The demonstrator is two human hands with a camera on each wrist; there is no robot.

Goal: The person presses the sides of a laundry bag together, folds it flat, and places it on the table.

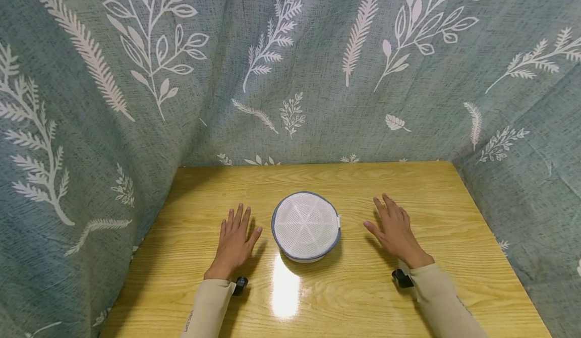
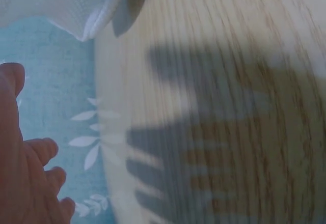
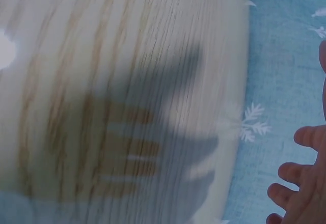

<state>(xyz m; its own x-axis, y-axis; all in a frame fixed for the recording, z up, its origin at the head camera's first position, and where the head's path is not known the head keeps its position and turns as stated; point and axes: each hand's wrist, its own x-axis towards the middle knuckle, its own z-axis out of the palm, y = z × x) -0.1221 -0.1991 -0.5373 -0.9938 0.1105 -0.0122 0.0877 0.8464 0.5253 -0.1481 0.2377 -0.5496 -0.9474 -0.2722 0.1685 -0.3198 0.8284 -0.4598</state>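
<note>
A round white mesh laundry bag (image 1: 306,226) with blue piping and a small white tab on its right side stands in the middle of the wooden table. To its left is my left hand (image 1: 234,244), palm down with fingers spread, holding nothing. My right hand (image 1: 398,234) is held out on the other side, fingers spread and likewise holding nothing. Both hands are apart from the bag and cast shadows on the wood. In the left wrist view the white mesh (image 2: 66,2) shows at the top left, above the thumb.
The wooden table (image 1: 372,302) has a glossy top with a bright light reflection in front of the bag. A blue-green curtain (image 1: 317,86) with white leaf patterns hangs behind the table and along both sides. A dark wrist device (image 1: 402,278) sits at the right cuff.
</note>
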